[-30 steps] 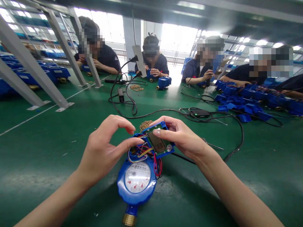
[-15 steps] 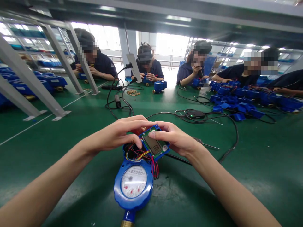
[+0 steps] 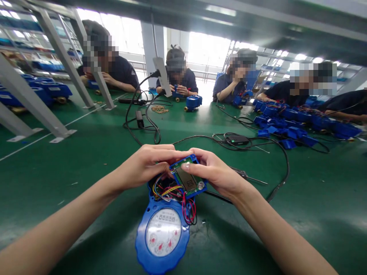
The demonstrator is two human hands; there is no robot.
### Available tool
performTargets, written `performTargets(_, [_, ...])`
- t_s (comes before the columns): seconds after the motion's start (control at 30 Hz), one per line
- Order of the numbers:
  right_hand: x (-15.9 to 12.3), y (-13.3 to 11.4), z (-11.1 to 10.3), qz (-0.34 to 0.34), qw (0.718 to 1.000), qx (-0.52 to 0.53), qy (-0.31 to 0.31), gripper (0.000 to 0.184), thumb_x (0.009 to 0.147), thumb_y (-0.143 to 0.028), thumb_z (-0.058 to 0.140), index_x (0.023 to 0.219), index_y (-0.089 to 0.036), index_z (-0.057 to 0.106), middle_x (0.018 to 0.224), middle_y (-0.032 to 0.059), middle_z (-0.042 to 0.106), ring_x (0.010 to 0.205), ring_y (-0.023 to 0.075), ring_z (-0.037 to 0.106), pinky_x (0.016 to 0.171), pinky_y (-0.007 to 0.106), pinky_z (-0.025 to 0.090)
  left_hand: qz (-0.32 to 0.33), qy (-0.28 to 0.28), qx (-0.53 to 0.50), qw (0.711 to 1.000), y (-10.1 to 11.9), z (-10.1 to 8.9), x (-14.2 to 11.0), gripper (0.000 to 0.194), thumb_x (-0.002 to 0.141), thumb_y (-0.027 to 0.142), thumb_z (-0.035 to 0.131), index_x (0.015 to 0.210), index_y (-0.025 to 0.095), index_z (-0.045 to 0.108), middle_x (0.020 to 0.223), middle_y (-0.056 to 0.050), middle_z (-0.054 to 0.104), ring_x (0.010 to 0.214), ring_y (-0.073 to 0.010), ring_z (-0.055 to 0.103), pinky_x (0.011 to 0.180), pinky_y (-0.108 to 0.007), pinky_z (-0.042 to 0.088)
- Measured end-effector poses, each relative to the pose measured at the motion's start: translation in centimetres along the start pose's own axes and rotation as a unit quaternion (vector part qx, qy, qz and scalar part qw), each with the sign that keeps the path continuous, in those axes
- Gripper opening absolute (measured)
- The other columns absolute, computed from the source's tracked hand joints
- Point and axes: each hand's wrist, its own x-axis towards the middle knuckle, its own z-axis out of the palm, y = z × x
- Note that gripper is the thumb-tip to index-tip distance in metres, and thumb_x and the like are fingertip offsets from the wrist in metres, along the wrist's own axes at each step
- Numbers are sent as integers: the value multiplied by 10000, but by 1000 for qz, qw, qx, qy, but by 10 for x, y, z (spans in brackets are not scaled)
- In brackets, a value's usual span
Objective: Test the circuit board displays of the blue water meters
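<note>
Hands [image 3: 149,165] [image 3: 215,172] grip circuit board [image 3: 187,178] above water meter [image 3: 163,229], green table [image 3: 86,160] open around.

— What does the person wear on the arms?

— Nothing that shows: both forearms are bare up to the picture's near edge, with no sleeve, glove, watch or band in sight.

— And the hands?

— The left hand [image 3: 143,164] and right hand [image 3: 215,172] are bare too, without rings. The fingernails are short and plain, unpainted, one catching the light.
</note>
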Motion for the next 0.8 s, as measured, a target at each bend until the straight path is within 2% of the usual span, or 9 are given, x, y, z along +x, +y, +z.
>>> performTargets(0.1, [1, 0, 0, 11, 1000, -3, 4, 362, 732, -342, 854, 996, -163, 682, 875, 7, 717, 804, 129, 665, 753, 242, 516, -30, 11, -28, 999, -2, 2, -1, 441, 904, 85, 523, 1253, 281, 705, 771, 21, 602, 695, -107, 589, 625, -190, 455])
performTargets(0.2, [3, -1, 0, 23, 1000, 13, -4, 385, 735, -341, 848, 1033, -154, 692, 885, 29, 736, 798, 142, 685, 753, 259, 537, -83, -9, -98, 992, -2, 3, -2, 453, 871, 104, 577, 1259, 302, 700, 830, 26, 651, 686, -102, 652, 629, -187, 514])
performTargets(0.33, [4, -2, -1, 42, 998, 44, -13, 413, 717, -328, 859, 1052, -150, 697, 901, 35, 741, 759, 133, 679, 711, 252, 543, -161, -21, -224, 961, -1, 4, -2, 509, 795, 113, 707, 1268, 299, 693, 938, 11, 741, 751, -133, 714, 673, -207, 574])
performTargets(0.4, [4, -2, -2, 43, 998, 43, -10, 386, 712, -326, 862, 1017, -151, 702, 891, 25, 734, 745, 120, 667, 696, 235, 530, -192, -21, -264, 945, -1, 4, -4, 553, 762, 114, 753, 1284, 285, 681, 928, 5, 773, 771, -147, 715, 677, -215, 583])
performTargets(0.5, [5, -2, -3, 44, 998, 39, -8, 342, 711, -335, 864, 945, -152, 695, 860, 14, 725, 731, 112, 655, 682, 222, 515, -211, -24, -302, 929, -1, 5, -9, 602, 732, 104, 794, 1287, 301, 668, 961, 10, 789, 823, -148, 712, 718, -216, 585])
performTargets(0.57, [4, -2, -3, 43, 998, 41, -12, 328, 712, -343, 863, 912, -150, 690, 836, 11, 721, 714, 108, 648, 667, 217, 510, -209, -4, -319, 924, 1, 7, -14, 596, 716, 77, 804, 1246, 313, 671, 1005, 21, 776, 880, -142, 711, 778, -220, 582])
performTargets(0.63, [4, -2, -2, 42, 998, 40, -11, 330, 712, -349, 862, 908, -146, 691, 829, 14, 722, 698, 107, 645, 653, 214, 510, -215, 37, -328, 919, 4, 9, -19, 504, 713, 73, 806, 1151, 285, 674, 967, 28, 756, 856, -134, 711, 777, -226, 581])
performTargets(0.7, [4, -3, -2, 43, 998, 38, -6, 340, 714, -353, 860, 920, -141, 692, 831, 18, 724, 690, 109, 647, 650, 218, 516, -232, 76, -318, 916, 8, 10, -22, 314, 743, 128, 799, 1004, 234, 660, 842, 35, 728, 750, -122, 695, 688, -214, 565])
performTargets(0.8, [3, -4, -1, 43, 998, 40, -2, 329, 721, -350, 855, 913, -145, 685, 820, 12, 720, 686, 110, 650, 657, 224, 526, -274, 59, -281, 918, 14, 8, -24, 120, 822, 251, 750, 840, 192, 647, 693, 36, 671, 631, -102, 621, 585, -195, 490])
